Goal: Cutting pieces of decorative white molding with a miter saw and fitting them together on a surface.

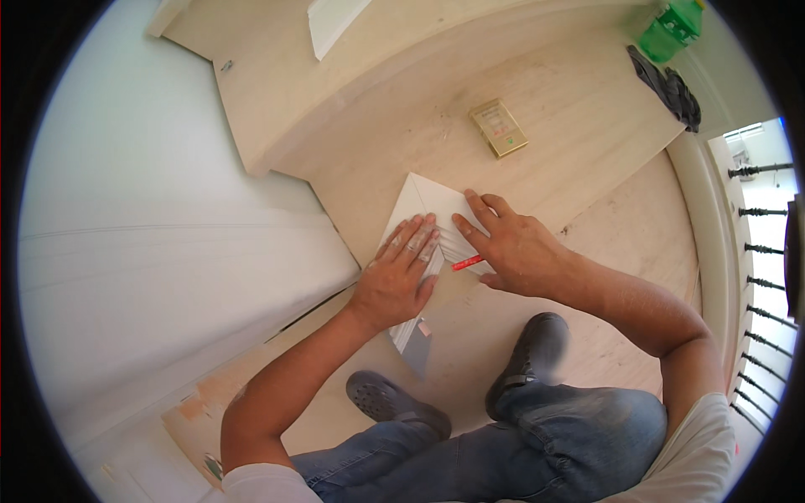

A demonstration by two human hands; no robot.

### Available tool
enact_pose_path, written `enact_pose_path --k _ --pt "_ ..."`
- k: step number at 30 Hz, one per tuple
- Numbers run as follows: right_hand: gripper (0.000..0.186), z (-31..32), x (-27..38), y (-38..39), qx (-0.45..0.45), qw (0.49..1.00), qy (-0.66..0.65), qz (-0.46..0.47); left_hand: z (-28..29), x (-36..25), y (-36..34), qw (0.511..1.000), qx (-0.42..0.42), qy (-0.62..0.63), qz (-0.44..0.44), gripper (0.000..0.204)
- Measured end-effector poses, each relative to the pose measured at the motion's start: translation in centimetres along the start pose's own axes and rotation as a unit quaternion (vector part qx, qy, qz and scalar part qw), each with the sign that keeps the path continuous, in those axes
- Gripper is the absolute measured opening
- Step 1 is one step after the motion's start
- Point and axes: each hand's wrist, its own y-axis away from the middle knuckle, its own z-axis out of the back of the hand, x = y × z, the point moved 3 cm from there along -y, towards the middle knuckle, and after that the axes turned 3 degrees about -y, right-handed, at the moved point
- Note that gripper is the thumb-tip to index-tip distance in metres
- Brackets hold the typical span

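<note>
Two white moulding strips meet in a pointed mitred corner on the beige stone step below me. My left hand [397,275] lies on the left strip [402,204], fingers stretched out flat and dusted white. Over the right strip [441,198] rests my right hand [524,251], index and middle fingers extended on its face and thumb near its lower edge. A red pencil-like stick [466,263] pokes out from between that thumb and index finger; its other end is hidden. Grooves show along both strips, and the left one runs on below my left hand toward a grey patch.
A gold box [499,128] lies on the step ahead. At the far right are a green bottle [671,32] and a dark cloth [667,88]. Another white strip [333,23] sits on the upper ledge. White wall [168,251] borders the left; black balusters [765,249] stand right. My shoes [537,352] are close below.
</note>
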Motion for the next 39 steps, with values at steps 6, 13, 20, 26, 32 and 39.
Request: enact_pose_path --k 6,13,20,26,32,39 --pt "0.093 0.03 0.4 -0.31 0.005 1.0 -0.012 0.0 0.17 0.2 0.23 1.0 0.007 0.0 0.003 0.072" --pt "0.092 0.53 1.0 -0.42 -0.001 1.0 -0.001 -0.003 0.19 0.16 0.45 1.0 0.009 0.007 0.005 0.072" --pt "0.092 0.51 0.71 -0.49 0.008 1.0 -0.01 -0.011 0.18 0.2 0.67 0.998 -0.045 0.023 0.039 0.059" --pt "0.091 0.4 0.76 -0.59 0.016 1.0 -0.002 -0.016 0.1 0.22 0.55 0.998 -0.039 0.035 0.016 0.054" --pt "0.092 0.39 0.79 -0.61 0.017 1.0 0.006 -0.015 0.14 0.28 0.57 0.999 -0.035 0.033 0.011 0.054" --pt "0.091 0.19 0.7 -0.67 0.019 1.0 0.013 -0.017 -0.07 0.37 0.63 0.998 -0.035 0.041 0.012 0.056"
